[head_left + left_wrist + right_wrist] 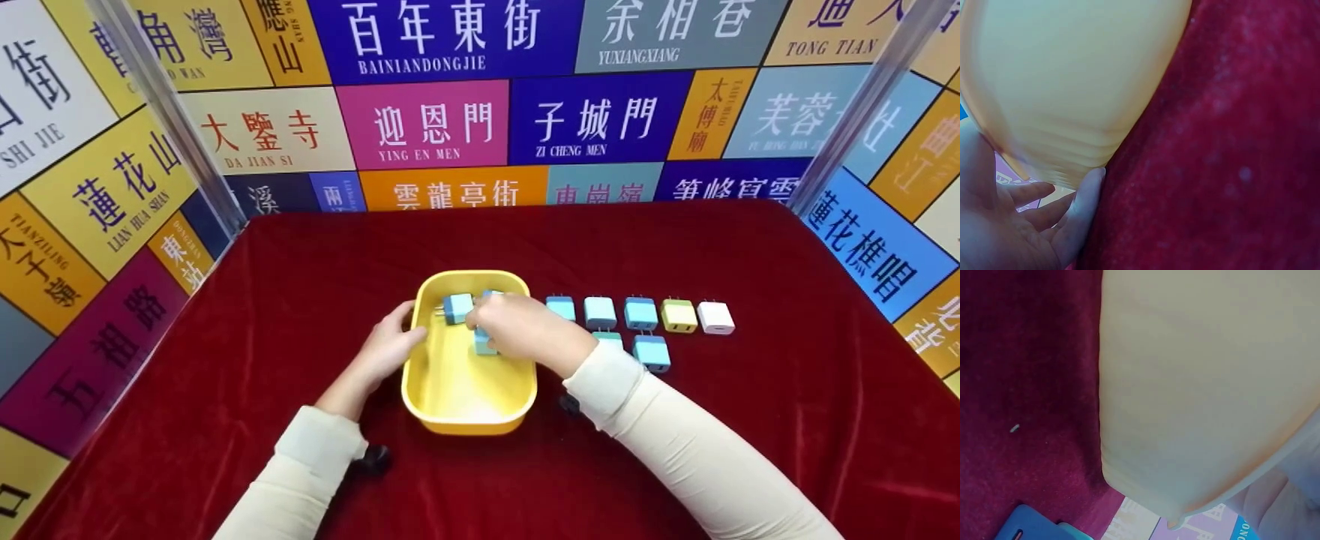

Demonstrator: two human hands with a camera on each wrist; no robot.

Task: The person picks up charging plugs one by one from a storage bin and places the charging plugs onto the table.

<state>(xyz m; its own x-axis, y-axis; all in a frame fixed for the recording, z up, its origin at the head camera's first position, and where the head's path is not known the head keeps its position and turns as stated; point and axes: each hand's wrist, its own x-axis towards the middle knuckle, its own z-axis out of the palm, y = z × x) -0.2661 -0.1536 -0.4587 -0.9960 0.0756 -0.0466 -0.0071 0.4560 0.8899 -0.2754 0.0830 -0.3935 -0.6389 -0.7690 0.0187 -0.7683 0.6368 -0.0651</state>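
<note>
A yellow plastic bin [465,390] stands on the red cloth. My left hand [390,341] grips its left side, the thumb over the rim and the other fingers along the outer wall. Inside the bin, my right hand [517,326] has its fingers curled at a light-blue charger [486,342], which is partly hidden beneath the hand. A blue charger [458,308] with its prongs to the left lies beside the fingertips, and the top of another charger [492,294] shows behind the hand. In the right wrist view the bin wall [1196,382] hides most of the fingers.
Right of the bin, several chargers form a back row, including a yellow-green one [679,316] and a white one [716,318]. In front of them sit a blue charger [651,352] and a greenish one [607,340], partly behind the right sleeve. Sign-covered panels [424,124] border the cloth.
</note>
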